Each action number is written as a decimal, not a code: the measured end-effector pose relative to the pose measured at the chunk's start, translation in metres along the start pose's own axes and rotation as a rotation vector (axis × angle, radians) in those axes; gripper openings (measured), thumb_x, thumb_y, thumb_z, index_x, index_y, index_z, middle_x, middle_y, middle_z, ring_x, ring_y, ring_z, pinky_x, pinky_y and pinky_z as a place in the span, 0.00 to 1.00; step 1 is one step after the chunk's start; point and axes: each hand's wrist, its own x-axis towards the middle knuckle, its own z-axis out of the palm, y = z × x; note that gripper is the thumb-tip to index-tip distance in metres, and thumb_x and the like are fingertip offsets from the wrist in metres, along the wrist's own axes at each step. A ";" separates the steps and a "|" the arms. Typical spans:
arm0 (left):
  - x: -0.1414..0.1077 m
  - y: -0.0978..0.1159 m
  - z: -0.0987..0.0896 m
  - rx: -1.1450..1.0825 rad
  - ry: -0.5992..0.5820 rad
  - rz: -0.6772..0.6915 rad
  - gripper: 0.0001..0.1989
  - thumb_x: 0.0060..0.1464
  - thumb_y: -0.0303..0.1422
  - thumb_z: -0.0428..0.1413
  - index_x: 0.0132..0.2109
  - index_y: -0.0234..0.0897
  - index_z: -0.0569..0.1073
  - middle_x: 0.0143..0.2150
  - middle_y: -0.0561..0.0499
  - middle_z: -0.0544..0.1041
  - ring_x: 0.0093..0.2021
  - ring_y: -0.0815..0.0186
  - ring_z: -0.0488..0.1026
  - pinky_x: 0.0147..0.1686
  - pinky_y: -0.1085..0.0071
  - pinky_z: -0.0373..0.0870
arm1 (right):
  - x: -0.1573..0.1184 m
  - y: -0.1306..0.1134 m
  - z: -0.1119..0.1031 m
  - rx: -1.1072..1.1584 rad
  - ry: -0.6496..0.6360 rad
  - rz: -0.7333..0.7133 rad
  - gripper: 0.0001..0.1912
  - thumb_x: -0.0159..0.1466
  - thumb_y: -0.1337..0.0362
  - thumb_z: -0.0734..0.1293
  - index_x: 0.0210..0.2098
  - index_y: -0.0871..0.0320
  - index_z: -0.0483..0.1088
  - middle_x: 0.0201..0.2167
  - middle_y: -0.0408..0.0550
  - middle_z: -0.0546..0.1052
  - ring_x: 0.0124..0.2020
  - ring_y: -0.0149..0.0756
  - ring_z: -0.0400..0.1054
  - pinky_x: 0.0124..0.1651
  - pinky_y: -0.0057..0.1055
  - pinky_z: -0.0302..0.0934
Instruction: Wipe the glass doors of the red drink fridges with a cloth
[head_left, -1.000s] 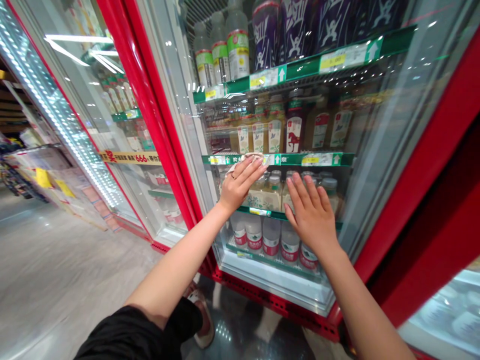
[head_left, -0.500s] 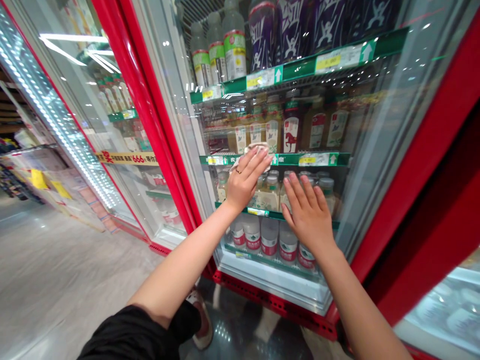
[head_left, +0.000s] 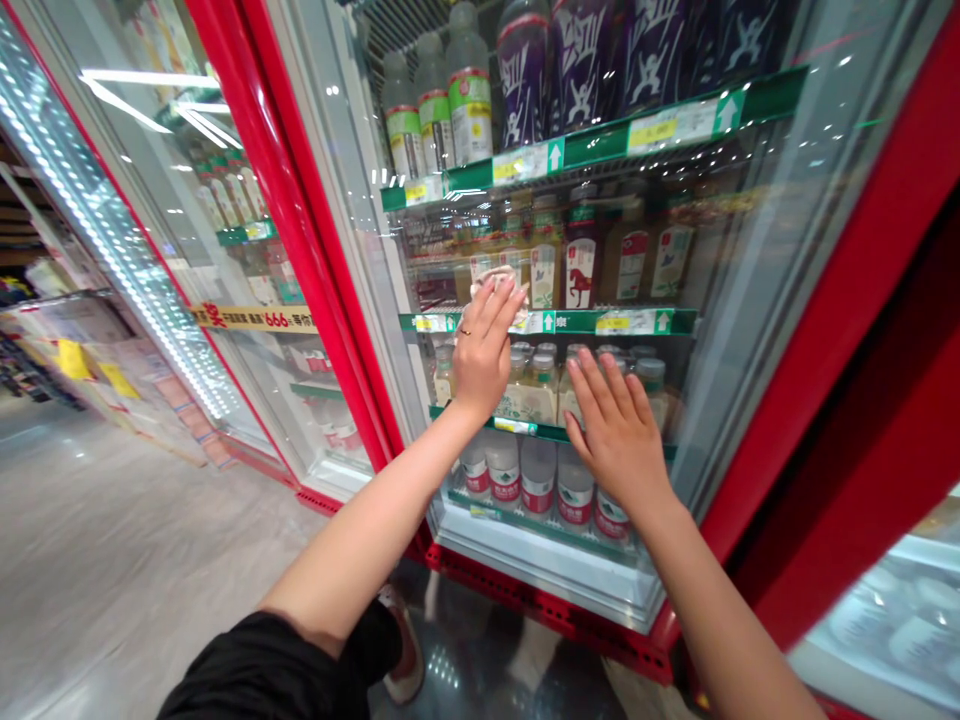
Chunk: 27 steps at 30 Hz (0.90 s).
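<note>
My left hand (head_left: pixel 484 360), with a ring on one finger, lies over a crumpled pale cloth (head_left: pixel 496 274) and presses it to the glass door (head_left: pixel 720 370) of a red-framed drinks cooler. The cloth's edges show past the fingertips; the rest is hidden under the hand. My right hand (head_left: pixel 621 425) rests flat beside it, lower and to the right, with its fingers stretched out and nothing in it. Behind the glass, juice bottles (head_left: pixel 580 260) stand on the middle shelf.
Purple bottles (head_left: pixel 585 65) fill the top shelf, and red-labelled water bottles (head_left: pixel 504 475) the bottom one. A second cooler with a red frame (head_left: pixel 281 200) stands to the left. Below lies a grey floor (head_left: pixel 172 560), with stacked boxes (head_left: pixel 127 390) farther off. My shoe (head_left: pixel 405 660) is near the cooler's base.
My left hand has slid a little left and turned more upright, carrying the cloth left and slightly up across the glass. My right hand has stayed in place.
</note>
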 end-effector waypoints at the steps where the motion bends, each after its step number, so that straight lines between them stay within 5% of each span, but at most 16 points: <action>1: -0.002 0.000 -0.001 -0.001 -0.018 0.035 0.34 0.75 0.23 0.39 0.80 0.53 0.53 0.77 0.50 0.69 0.81 0.63 0.56 0.79 0.49 0.61 | 0.000 0.000 -0.001 0.001 0.006 -0.003 0.45 0.76 0.63 0.63 0.83 0.53 0.32 0.81 0.50 0.56 0.81 0.44 0.52 0.81 0.44 0.41; 5: -0.022 -0.008 -0.018 -0.013 -0.116 0.174 0.33 0.75 0.24 0.42 0.80 0.53 0.53 0.74 0.50 0.73 0.79 0.63 0.60 0.77 0.53 0.67 | -0.001 0.001 -0.005 -0.008 0.037 -0.002 0.45 0.76 0.64 0.63 0.83 0.51 0.32 0.82 0.48 0.55 0.82 0.43 0.50 0.81 0.43 0.42; 8: -0.031 -0.016 -0.028 -0.032 -0.123 0.154 0.34 0.74 0.23 0.43 0.80 0.53 0.54 0.75 0.51 0.73 0.79 0.63 0.61 0.76 0.53 0.68 | -0.004 0.002 -0.009 -0.015 0.045 0.013 0.46 0.76 0.63 0.63 0.83 0.50 0.33 0.82 0.46 0.54 0.82 0.42 0.48 0.81 0.42 0.40; 14: -0.008 -0.001 -0.009 -0.046 0.024 -0.070 0.36 0.73 0.21 0.41 0.80 0.55 0.53 0.78 0.53 0.67 0.81 0.61 0.57 0.80 0.47 0.59 | -0.011 0.010 -0.013 -0.009 0.025 0.052 0.46 0.75 0.62 0.63 0.83 0.48 0.34 0.82 0.46 0.54 0.81 0.47 0.50 0.81 0.47 0.42; 18: -0.002 0.014 0.003 -0.061 -0.048 0.020 0.37 0.74 0.22 0.39 0.82 0.57 0.47 0.78 0.54 0.67 0.81 0.62 0.57 0.79 0.49 0.61 | -0.015 0.016 -0.014 -0.031 0.038 0.066 0.44 0.75 0.62 0.63 0.83 0.51 0.37 0.81 0.50 0.56 0.81 0.50 0.52 0.80 0.50 0.44; 22: -0.019 0.011 -0.006 -0.059 -0.144 0.162 0.37 0.74 0.22 0.40 0.82 0.55 0.44 0.78 0.54 0.68 0.80 0.63 0.59 0.78 0.56 0.62 | -0.017 0.021 -0.017 -0.045 0.043 0.071 0.44 0.75 0.62 0.64 0.83 0.53 0.38 0.81 0.52 0.58 0.80 0.50 0.53 0.79 0.51 0.46; 27: -0.026 0.007 -0.011 -0.087 -0.073 0.092 0.37 0.73 0.19 0.41 0.81 0.53 0.51 0.78 0.53 0.68 0.80 0.64 0.59 0.78 0.53 0.63 | -0.019 0.026 -0.021 -0.038 0.025 0.080 0.46 0.75 0.62 0.65 0.83 0.50 0.35 0.81 0.51 0.56 0.81 0.49 0.51 0.80 0.49 0.46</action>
